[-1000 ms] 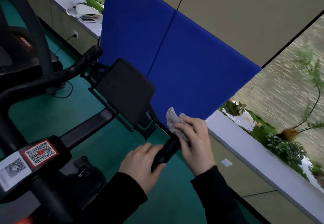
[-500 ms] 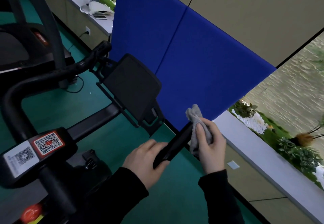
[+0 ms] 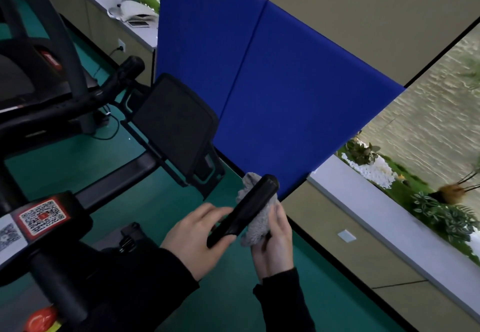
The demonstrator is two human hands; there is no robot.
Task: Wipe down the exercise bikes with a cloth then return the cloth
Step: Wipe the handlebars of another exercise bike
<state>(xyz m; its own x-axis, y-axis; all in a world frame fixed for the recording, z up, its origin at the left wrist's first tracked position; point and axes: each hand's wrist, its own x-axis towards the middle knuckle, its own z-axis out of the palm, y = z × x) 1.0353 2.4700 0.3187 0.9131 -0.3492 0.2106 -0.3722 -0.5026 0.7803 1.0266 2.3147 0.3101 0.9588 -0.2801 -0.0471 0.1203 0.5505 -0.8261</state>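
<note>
Right hand (image 3: 272, 238), grip closed: the fingers curl round a bunched grey cloth (image 3: 255, 230) and press it against the far side of a black handlebar (image 3: 249, 207), close below the bar's rounded end. Just beside this grip, on the near side of the same bar, the left hand (image 3: 194, 238) takes the lower stretch between fingers and thumb, apparently to steady it. Beyond both grips stands the bike's dark console (image 3: 174, 126), with the second handlebar arm (image 3: 122, 74) farther off again. To the left of the grips, the frame of the exercise bike (image 3: 59, 287) carries a red QR sticker (image 3: 41, 216). Behind the grips rise a blue panel (image 3: 285, 97) and a pale counter (image 3: 363, 201) with plants; green floor (image 3: 104, 165) lies below. Progress, as judged: wiping is under way on one handlebar. Whether the console, the frame or other bikes have been wiped cannot be told, and the cloth's return is not yet done.
</note>
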